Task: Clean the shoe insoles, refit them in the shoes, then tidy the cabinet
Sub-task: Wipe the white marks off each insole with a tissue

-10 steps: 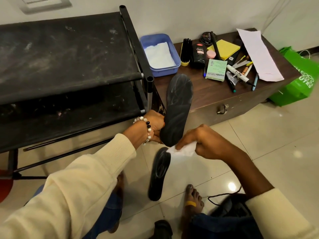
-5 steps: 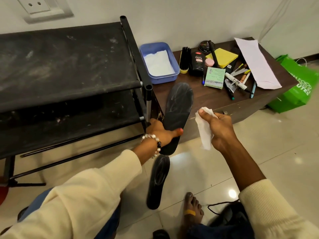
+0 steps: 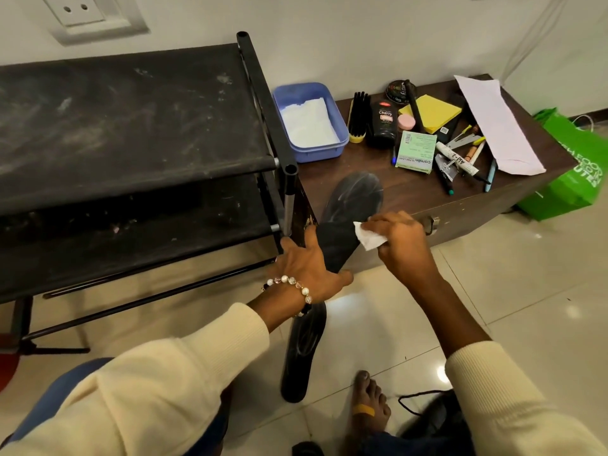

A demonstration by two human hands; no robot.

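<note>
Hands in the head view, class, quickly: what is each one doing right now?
Left hand: grips the lower end of the upright black insole.
Right hand: pinches a white wipe against that insole.

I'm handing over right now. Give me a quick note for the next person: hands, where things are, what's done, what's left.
Left hand holds the raised insole by its lower end.
Right hand pinches a white wipe against that insole's middle.
Second insole lies on the floor below.
Done: wiping of the first insole under way.
Left: finish it, wipe the second, refit both, tidy the cabinet.
</note>
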